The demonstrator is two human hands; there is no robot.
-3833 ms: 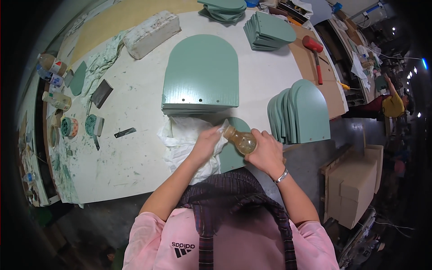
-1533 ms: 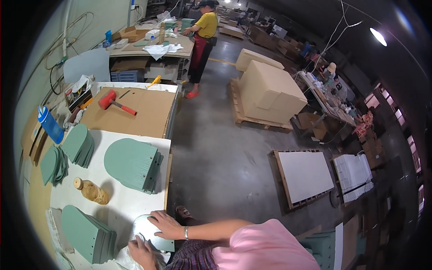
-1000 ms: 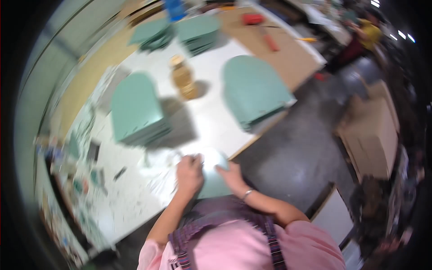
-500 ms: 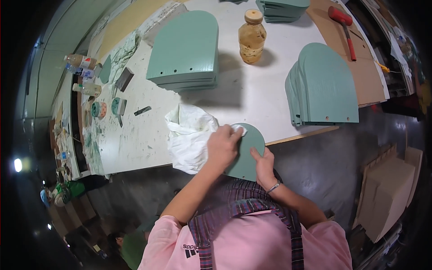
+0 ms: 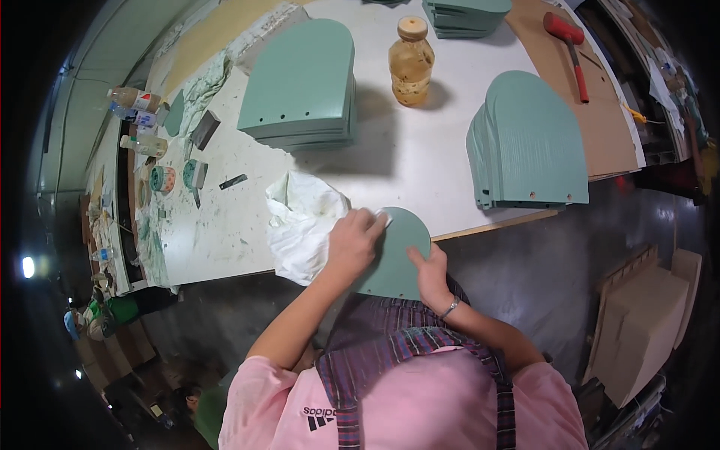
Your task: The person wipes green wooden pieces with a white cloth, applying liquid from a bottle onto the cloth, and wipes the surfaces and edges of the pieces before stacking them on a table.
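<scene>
A green round-topped panel (image 5: 395, 259) is held near the table's front edge, its straight side with small holes toward my body. My right hand (image 5: 431, 276) grips the panel's right edge, thumb on the top face and fingers hidden beneath. Closed round a white cloth (image 5: 304, 225), my left hand (image 5: 354, 244) presses a bit of it against the panel's upper left edge. The rest of the cloth lies bunched on the table to the left.
Stacks of green panels stand at back left (image 5: 300, 75), at right (image 5: 532, 139) and at the far edge (image 5: 469, 16). Between them is a bottle of amber liquid (image 5: 411, 64). A red mallet (image 5: 566, 34) lies far right; bottles, a tub (image 5: 162, 179) and a sanding block (image 5: 205, 130) sit left.
Both hands and the panel sit slightly farther left in the picture, as does most of the table. The cloth in my left hand stays at the panel's upper left edge.
</scene>
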